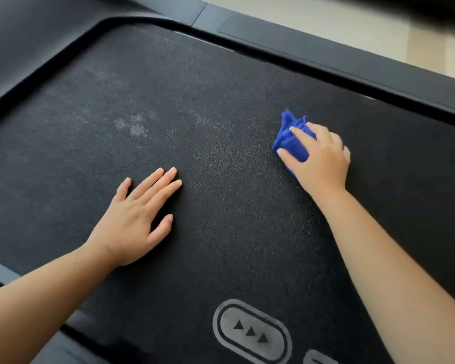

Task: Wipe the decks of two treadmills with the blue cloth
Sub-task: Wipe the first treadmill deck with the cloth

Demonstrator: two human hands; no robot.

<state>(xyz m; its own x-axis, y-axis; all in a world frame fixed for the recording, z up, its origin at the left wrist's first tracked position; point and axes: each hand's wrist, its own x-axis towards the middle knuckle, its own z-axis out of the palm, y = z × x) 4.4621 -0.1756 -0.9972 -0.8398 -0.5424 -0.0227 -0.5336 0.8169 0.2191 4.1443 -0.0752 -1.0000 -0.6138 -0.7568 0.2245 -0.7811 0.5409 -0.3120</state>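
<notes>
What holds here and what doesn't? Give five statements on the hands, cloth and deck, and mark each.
1. The right hand grips the blue cloth on the treadmill belt. True.
2. The left hand holds a spray bottle. False: it lies flat on the belt, holding nothing.
3. Pale smudges show on the belt beyond the left hand. True.
4. The cloth is spread out flat. False: it is bunched under the right hand.
5. An oval mark with three triangles is printed on the belt. True.
</notes>
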